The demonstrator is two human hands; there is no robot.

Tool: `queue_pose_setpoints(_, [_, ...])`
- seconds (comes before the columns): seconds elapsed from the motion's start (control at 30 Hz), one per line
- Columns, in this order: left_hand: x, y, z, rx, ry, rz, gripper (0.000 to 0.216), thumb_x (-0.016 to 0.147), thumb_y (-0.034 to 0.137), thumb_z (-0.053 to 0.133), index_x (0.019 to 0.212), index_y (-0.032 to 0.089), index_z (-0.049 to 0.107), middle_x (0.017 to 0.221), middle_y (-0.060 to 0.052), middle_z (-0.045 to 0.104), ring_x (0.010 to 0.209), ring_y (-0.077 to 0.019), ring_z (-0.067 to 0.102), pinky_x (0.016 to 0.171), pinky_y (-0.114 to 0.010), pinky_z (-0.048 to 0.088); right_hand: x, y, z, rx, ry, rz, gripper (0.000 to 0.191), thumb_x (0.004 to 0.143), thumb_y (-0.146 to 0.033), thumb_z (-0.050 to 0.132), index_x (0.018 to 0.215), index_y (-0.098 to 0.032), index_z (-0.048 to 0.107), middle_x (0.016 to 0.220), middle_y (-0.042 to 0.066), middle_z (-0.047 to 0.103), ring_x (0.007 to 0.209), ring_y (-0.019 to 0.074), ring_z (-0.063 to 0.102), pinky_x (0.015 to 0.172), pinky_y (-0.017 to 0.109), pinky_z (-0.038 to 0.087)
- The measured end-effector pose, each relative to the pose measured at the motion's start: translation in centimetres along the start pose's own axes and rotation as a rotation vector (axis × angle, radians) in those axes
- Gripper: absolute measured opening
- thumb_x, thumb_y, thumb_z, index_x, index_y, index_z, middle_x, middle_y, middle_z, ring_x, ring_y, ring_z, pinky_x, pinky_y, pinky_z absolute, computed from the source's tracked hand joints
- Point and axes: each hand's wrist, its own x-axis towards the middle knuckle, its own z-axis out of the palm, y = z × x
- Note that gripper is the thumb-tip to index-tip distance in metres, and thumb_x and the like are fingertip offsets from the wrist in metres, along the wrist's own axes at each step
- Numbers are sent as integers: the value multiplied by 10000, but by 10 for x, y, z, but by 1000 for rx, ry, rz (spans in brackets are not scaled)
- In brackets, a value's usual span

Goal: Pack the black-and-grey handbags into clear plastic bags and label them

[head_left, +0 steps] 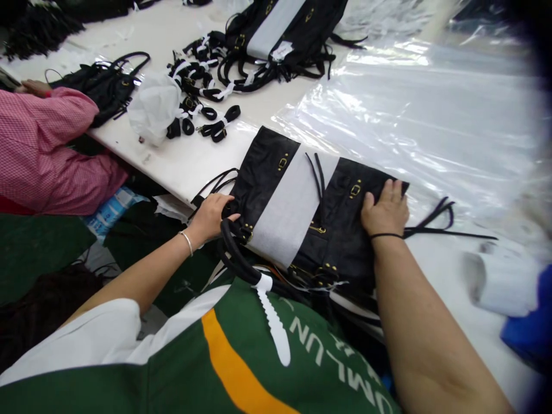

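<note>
Black handbag (one, grey-banded), left hand gripping its edge, right hand flat on top.

The only readable writing is on the green apron worn by the person behind the camera. Pale capital letters run slantwise down its front, seen upside down from this view. One row shows "L", "U", "N"; the row below shows "U", "M", "L" and a fourth letter lost in a fold. The words are cut off and cannot be made out whole. The white tag on the far bag is too small to read.
</note>
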Motion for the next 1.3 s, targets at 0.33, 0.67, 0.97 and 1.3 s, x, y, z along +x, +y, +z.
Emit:
queue_pose_setpoints(0.33, [0,0,3,-244,120,-316,363,920,319,512,1243,194,622,908,-42,704,829,-181,654,862,-309,523,0,-2,-4,15,-7,4,675,1011,-423,409,1603,-134,265,1665,128,219,1451,341,274,1190,551,259])
queue_pose_setpoints(0.67, [12,-6,13,-581,34,-427,397,824,550,648,896,163,697,825,-20,685,795,-184,632,750,-282,522,-1,-3,-4,-4,-7,10,671,1010,-429,387,1602,-139,261,1668,115,215,1447,337,288,1186,546,269])
queue_pose_setpoints(0.97, [10,-16,-1,-356,-81,-516,306,879,368,560,1078,158,660,926,-64,726,911,-225,685,834,-329,562,-3,-7,-8,-17,-20,39,669,1000,-434,387,1599,-157,283,1668,87,226,1456,350,297,1188,564,274])
queue_pose_setpoints(1.3, [95,36,33,75,-56,158,585,1016,374,377,1583,239,330,1644,-64,298,1546,-274,198,1263,-524,137,-2,-3,-4,-36,12,15,686,983,-447,399,1595,-152,297,1666,80,235,1447,355,328,1187,559,296])
